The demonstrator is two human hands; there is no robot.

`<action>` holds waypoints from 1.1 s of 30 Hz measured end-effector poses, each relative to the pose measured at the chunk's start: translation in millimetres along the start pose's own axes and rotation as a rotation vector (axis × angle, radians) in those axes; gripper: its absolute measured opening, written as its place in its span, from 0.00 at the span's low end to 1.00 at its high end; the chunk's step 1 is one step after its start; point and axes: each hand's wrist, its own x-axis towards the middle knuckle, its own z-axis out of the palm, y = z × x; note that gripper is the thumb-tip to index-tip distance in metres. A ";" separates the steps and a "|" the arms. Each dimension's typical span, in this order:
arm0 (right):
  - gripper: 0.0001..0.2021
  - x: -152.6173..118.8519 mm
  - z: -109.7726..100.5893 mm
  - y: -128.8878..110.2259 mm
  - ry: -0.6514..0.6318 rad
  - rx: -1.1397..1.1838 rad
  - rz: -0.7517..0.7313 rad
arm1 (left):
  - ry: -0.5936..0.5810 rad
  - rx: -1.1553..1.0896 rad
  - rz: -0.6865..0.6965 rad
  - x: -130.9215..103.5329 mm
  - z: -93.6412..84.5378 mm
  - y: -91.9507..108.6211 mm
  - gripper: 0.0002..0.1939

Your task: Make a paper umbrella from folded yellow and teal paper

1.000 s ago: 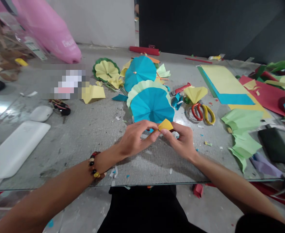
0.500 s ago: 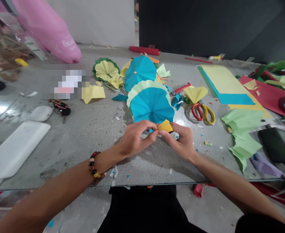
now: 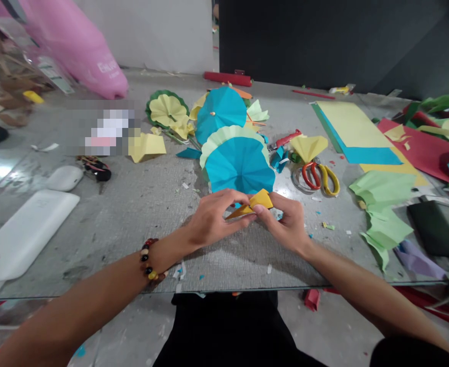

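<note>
A small folded piece of yellow-orange paper [image 3: 261,199] is between my two hands, near the table's front edge. My right hand [image 3: 286,220] pinches it between thumb and forefinger. From the other side, my left hand [image 3: 218,216], with a beaded bracelet on its wrist, has its fingers and thumb around a pointed flap of the same paper. Just beyond my fingers lies a pleated blue paper round [image 3: 239,163] over a light green one [image 3: 228,133]. Another blue round [image 3: 221,109] lies farther back.
Scissors [image 3: 329,181] with red and yellow handles lie right of the rounds, beside a yellow paper fan [image 3: 309,148]. Stacked coloured sheets [image 3: 350,125] and crumpled green paper [image 3: 385,191] are farther right. A white power bank [image 3: 33,232] lies at left, a pink bottle [image 3: 75,46] behind.
A pointed flap of the yellow-orange paper now shows between my left thumb and fingers, which have parted a little. My right hand has barely moved.
</note>
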 end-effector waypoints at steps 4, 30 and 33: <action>0.16 -0.6 0.7 0.8 -0.019 0.001 0.008 | 0.032 -0.005 -0.052 -1.3 1.7 -0.2 0.06; 0.06 -3.9 0.7 4.0 -0.047 0.047 -0.021 | 0.010 -0.018 -0.113 -2.2 2.6 1.9 0.08; 0.07 -4.4 0.8 4.2 -0.053 0.037 -0.024 | 0.006 -0.019 -0.117 -2.0 2.6 2.2 0.07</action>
